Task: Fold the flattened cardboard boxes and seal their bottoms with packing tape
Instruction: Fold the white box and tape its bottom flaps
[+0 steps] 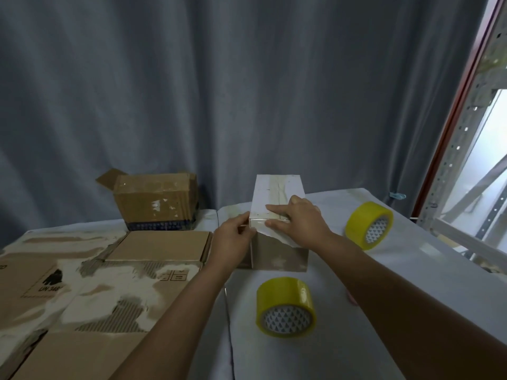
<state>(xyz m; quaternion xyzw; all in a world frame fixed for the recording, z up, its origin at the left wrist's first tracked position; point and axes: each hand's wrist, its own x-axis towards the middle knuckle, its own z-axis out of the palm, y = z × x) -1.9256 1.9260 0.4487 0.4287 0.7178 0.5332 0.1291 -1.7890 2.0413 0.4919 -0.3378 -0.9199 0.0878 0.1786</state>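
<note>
A small folded box (277, 193), white on its upturned face, stands on the table (411, 270) at the centre. Tape runs along the seam of that face and over the near edge. My left hand (233, 239) holds the box's near left corner, fingers curled against its side. My right hand (297, 220) lies flat on the near end of the top, fingers straight, pressing on the tape. One yellow tape roll (286, 307) stands in front of the box. A second yellow roll (369, 224) stands to its right.
Flattened cardboard boxes (82, 283) with torn surfaces cover the table's left half. A worn brown box (156, 201) stands upright at the back left. A grey curtain hangs behind. A metal shelving frame (452, 160) rises at the right edge.
</note>
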